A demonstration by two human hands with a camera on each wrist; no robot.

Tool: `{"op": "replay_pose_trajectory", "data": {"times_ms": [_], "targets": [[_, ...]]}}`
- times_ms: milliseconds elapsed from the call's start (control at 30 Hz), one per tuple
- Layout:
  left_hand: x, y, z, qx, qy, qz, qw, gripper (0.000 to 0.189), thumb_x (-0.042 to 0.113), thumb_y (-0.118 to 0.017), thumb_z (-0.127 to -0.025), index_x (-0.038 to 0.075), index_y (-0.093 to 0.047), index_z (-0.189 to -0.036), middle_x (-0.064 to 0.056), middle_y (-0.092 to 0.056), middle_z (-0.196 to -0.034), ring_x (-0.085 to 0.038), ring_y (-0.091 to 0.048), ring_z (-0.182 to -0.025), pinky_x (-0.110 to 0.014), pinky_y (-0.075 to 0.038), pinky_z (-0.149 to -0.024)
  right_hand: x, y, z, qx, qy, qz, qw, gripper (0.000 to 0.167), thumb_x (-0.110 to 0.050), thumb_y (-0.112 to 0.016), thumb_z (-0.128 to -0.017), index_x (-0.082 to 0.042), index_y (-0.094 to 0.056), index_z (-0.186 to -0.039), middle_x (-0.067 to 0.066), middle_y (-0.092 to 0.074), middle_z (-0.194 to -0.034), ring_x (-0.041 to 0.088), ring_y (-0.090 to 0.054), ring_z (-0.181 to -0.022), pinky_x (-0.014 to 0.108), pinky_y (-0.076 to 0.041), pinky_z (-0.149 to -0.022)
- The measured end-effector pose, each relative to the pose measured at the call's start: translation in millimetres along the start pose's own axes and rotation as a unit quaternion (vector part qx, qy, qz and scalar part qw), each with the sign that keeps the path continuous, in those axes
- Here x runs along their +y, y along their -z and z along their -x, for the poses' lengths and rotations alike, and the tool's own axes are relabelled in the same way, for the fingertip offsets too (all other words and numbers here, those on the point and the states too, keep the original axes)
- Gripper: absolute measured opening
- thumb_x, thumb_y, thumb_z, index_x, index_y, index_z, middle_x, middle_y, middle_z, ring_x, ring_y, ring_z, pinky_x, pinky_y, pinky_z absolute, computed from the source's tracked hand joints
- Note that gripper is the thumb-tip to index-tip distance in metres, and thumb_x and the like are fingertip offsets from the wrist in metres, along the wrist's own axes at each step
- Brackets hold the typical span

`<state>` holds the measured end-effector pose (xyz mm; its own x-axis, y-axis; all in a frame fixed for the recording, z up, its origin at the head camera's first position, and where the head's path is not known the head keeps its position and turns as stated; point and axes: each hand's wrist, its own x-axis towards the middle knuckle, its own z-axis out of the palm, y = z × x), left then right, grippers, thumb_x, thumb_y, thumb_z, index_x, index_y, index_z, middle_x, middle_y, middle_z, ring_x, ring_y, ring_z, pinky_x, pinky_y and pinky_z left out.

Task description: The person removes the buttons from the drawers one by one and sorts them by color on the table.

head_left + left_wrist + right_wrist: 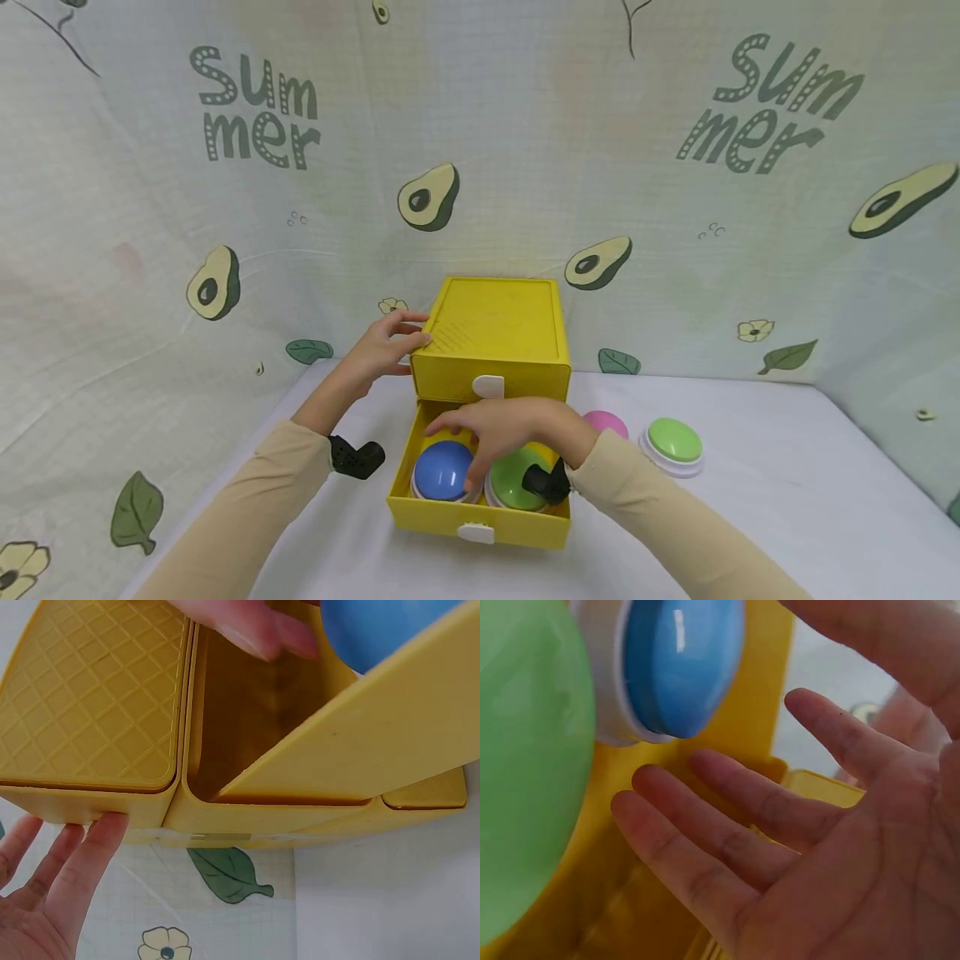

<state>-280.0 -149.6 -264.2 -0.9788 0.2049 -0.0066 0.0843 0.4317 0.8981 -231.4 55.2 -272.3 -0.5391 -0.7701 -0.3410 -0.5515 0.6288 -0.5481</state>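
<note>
A yellow two-drawer box (498,321) stands on the table, its upper drawer closed and its lower drawer (427,514) pulled out. My left hand (382,350) touches the box's left side with extended fingertips, the thumb near the top edge. Inside the lower drawer sit a blue dome-topped button (442,469) with a white base and a green dome-topped button (510,479). Over these two my right hand (502,429) reaches in, fingers spread and holding nothing. In the right wrist view its fingers (735,844) point toward the drawer's inside, apart from the blue button.
To the right of the box, a green button on a white base (675,439) lies on the white table (780,500). A pink button (606,422) is partly hidden behind my right forearm. A printed cloth (510,125) hangs behind the box.
</note>
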Motion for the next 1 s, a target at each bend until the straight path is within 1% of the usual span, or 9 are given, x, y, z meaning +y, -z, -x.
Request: {"op": "replay_pose_trajectory", "data": {"times_ms": [100,267,533,800,1000], "targets": [[-0.1,0.3,-0.8,-0.001,-0.001,0.001,1.0,0.048,0.027,-0.055,-0.092,0.014,-0.04,-0.136,-0.017,-0.04,-0.137,-0.037,-0.05,-0.119,-0.051,-0.049,-0.091,0,-1,-5.8,-0.011,-0.014,0.014,0.9997,0.072,-0.022,-0.078,-0.074,-0.027,-0.043,-0.137,-0.003,-0.051,-0.131,0.014,-0.048,-0.118,0.028,-0.043,-0.099],[0.1,0.2,-0.2,0.001,-0.002,-0.005,1.0,0.049,0.028,-0.055,-0.093,0.015,-0.039,-0.137,-0.017,-0.04,-0.137,-0.037,-0.05,-0.119,-0.051,-0.049,-0.091,0,-4,-13.3,-0.024,-0.031,0.026,0.9989,0.075,-0.024,-0.079,-0.072,-0.03,-0.042,-0.137,-0.007,-0.05,-0.129,0.008,-0.047,-0.109,0.027,-0.042,-0.098],[1.1,-0.8,1.5,0.004,-0.002,-0.009,1.0,0.05,0.03,-0.055,-0.093,0.015,-0.039,-0.137,-0.017,-0.04,-0.137,-0.037,-0.05,-0.118,-0.051,-0.049,-0.091,1,-9,-18.5,-0.022,-0.055,0.062,0.9963,0.075,-0.028,-0.08,-0.071,-0.034,-0.042,-0.136,-0.004,-0.048,-0.131,0.01,-0.045,-0.11,0.031,-0.042,-0.097],[0.9,-1.2,0.9,0.003,-0.002,-0.01,0.9999,0.049,0.03,-0.055,-0.093,0.015,-0.039,-0.137,-0.017,-0.04,-0.137,-0.038,-0.05,-0.119,-0.051,-0.049,-0.091,0,-11,-20.3,-0.021,-0.072,0.082,0.9938,0.076,-0.029,-0.081,-0.07,-0.037,-0.042,-0.135,-0.004,-0.048,-0.126,0.012,-0.045,-0.107,0.033,-0.044,-0.093],[1.5,-1.0,0.6,0.003,0.002,-0.009,1.0,0.049,0.029,-0.054,-0.093,0.015,-0.039,-0.138,-0.018,-0.04,-0.137,-0.038,-0.049,-0.12,-0.051,-0.049,-0.091,0,-11,-20.2,-0.02,-0.067,0.098,0.9928,0.074,-0.03,-0.081,-0.069,-0.037,-0.044,-0.133,-0.004,-0.049,-0.122,0.012,-0.045,-0.106,0.031,-0.044,-0.09]]}}
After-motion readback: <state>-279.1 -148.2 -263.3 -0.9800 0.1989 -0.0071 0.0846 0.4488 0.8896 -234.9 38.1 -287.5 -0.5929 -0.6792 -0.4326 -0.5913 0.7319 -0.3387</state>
